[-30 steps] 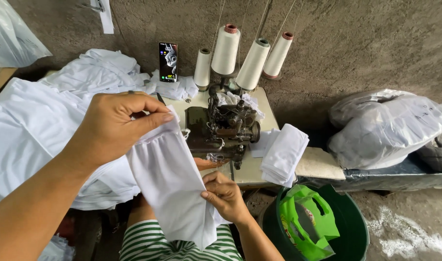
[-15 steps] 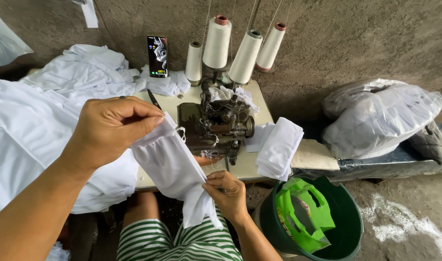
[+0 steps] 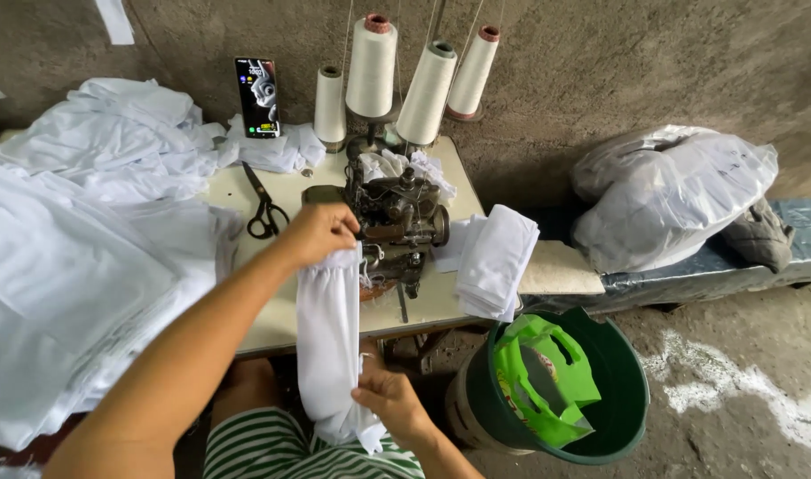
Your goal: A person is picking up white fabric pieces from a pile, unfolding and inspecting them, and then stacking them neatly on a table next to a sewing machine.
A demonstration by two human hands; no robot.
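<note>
My left hand pinches the top end of a long white fabric piece right beside the dark sewing machine. My right hand grips the lower end of the same piece, below the table edge and above my striped lap. The fabric hangs stretched nearly upright between both hands. Several white thread cones stand behind the machine.
Black scissors and a propped phone sit on the cream table. White cloth heaps cover the left. A folded white stack lies right of the machine. A green bucket with a green bag stands on the floor, a filled plastic sack behind.
My left hand carried the fabric's top end away from me to the machine. The piece straightened out lengthwise, and my right hand dropped lower with its end.
</note>
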